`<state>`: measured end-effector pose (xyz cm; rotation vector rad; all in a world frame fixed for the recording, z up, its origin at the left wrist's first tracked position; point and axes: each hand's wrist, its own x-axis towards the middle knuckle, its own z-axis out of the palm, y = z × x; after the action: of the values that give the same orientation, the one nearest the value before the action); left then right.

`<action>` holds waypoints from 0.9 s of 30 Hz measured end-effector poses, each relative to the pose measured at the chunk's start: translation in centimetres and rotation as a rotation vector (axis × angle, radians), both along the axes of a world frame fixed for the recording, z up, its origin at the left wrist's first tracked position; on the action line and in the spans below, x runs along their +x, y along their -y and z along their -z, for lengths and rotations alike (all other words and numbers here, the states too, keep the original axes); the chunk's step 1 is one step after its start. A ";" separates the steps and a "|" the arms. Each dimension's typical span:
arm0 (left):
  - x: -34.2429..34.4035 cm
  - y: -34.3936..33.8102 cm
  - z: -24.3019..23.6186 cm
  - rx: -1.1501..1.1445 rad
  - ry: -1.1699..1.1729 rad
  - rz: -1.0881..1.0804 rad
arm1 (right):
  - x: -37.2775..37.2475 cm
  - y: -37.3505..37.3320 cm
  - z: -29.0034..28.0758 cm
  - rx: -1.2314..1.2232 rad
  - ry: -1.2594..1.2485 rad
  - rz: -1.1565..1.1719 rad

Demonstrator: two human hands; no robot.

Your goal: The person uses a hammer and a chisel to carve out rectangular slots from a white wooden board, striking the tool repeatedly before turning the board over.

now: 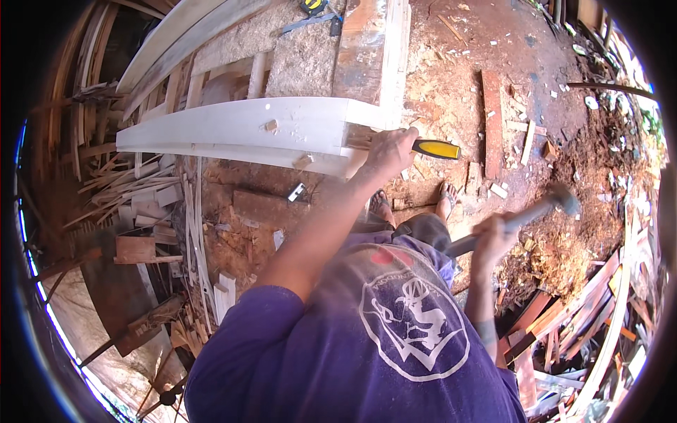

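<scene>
My left hand (392,151) is closed round a chisel, whose black and yellow handle (438,149) sticks out to the right. The blade side points left, toward a dark cut-out at the right end of a pale timber board (240,127); my fingers hide the blade's tip. In my right hand (493,242) is a hammer (530,213), gripped by its dark handle. Its blurred head is off to the right, apart from the chisel. Small wood chips (271,125) lie on the board's face.
A tape measure (313,6) and a blue-handled tool (300,25) rest on the framework at the top. A small metal piece (296,192) lies left of my feet. Scrap wood (144,204) is heaped at left, with more offcuts (557,324) lower right. A reddish plank (491,123) lies on the littered floor.
</scene>
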<state>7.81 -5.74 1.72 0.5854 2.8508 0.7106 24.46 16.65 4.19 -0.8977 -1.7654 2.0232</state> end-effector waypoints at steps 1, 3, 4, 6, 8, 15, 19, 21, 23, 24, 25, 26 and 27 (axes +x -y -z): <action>-0.1 -0.2 0.0 -0.010 -0.001 -0.007 | 0.8 1.5 3.5 0.270 0.178 -0.189; 0.4 0.0 -1.5 -0.011 0.053 -0.037 | -1.3 3.3 -0.8 0.177 0.336 -0.648; 0.9 0.4 -1.9 -0.014 0.105 -0.069 | -0.7 3.0 -0.9 0.175 0.349 -0.642; 0.3 0.9 -2.8 -0.056 0.137 -0.023 | -0.6 1.2 -1.3 0.063 0.467 -0.545; 0.3 1.0 -2.7 -0.119 0.101 0.003 | 0.1 -1.6 -0.1 0.067 0.517 -0.435; -5.2 10.2 -6.1 0.905 0.296 -0.544 | 2.3 -8.8 0.0 0.048 0.541 -0.205; -6.6 17.5 -11.7 1.460 0.309 -0.395 | 2.7 -7.8 -0.9 -0.006 0.489 -0.141; -5.4 15.0 -12.7 1.437 0.314 -0.320 | 2.8 -7.1 -0.5 -0.035 0.484 -0.174; -4.7 12.1 -11.5 1.338 0.337 -0.275 | 2.2 -6.2 -0.7 -0.035 0.480 -0.208; -4.0 10.4 -10.0 1.263 0.346 -0.309 | 2.0 -5.8 -0.7 -0.038 0.479 -0.211; -2.5 7.0 -9.9 0.980 0.225 -0.385 | 1.9 -5.5 -0.6 -0.046 0.478 -0.237; -1.7 4.6 -9.0 0.692 0.203 -0.333 | 1.8 -5.2 -0.5 -0.051 0.474 -0.267; -1.1 2.7 -5.4 0.753 0.075 -0.138 | 1.5 -4.8 -0.6 -0.062 0.488 -0.291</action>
<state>6.66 -8.46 7.08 0.4200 2.4998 1.8046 25.93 21.44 4.82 -1.3089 -2.2058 2.1765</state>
